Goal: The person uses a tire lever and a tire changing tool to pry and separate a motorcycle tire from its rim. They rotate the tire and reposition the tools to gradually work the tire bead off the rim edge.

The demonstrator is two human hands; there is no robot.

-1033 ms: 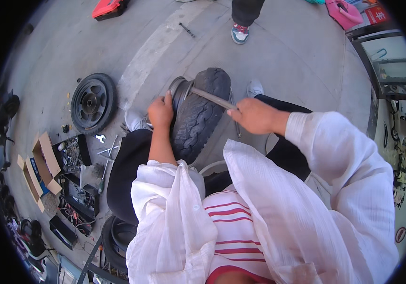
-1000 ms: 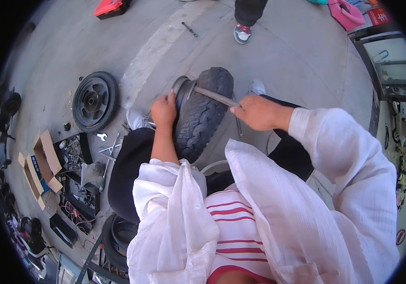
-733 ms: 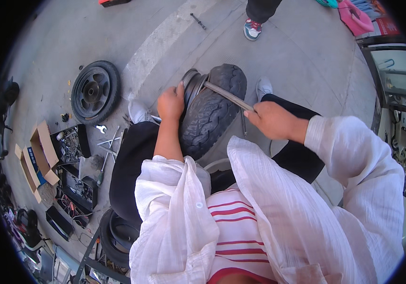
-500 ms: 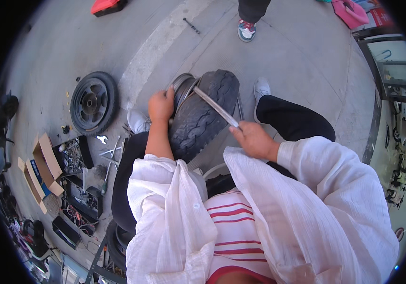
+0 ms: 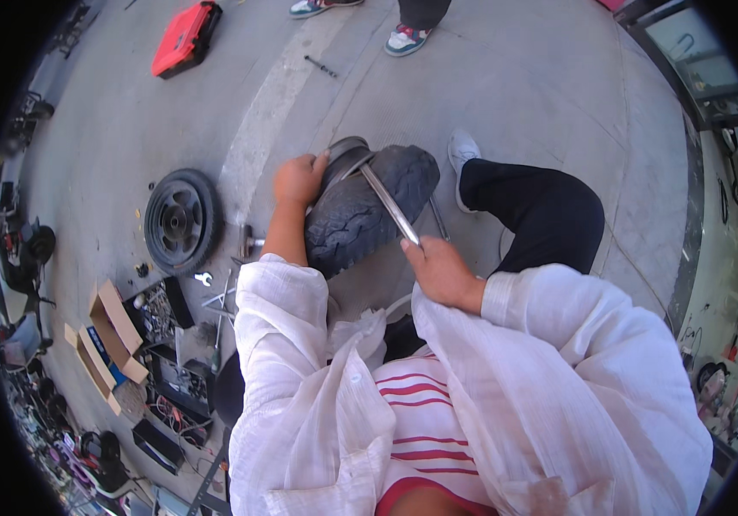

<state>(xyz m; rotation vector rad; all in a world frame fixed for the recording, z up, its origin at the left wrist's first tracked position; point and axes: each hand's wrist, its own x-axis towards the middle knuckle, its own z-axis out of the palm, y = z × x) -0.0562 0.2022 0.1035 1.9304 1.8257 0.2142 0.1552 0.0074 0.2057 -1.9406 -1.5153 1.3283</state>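
Observation:
A worn black tyre stands tilted on the ground before me, partly off its metal wheel rim. My left hand is closed on the rim's left edge; its fingertips are partly hidden. A long silver tyre lever runs from between tyre and rim down toward me. My right hand is wrapped round the lever's near end. Beyond the tyre's right side a second thin metal bar shows in part.
At left lies a spoked wheel with tyre, near a hammer and a wrench. An opened cardboard box and tool trays sit lower left. A red case and another person's shoe are farther off.
My view has shifted, bringing the red case and a second shoe of the other person into sight. My left shoe no longer shows, and the hammer does. Both hands keep their holds.

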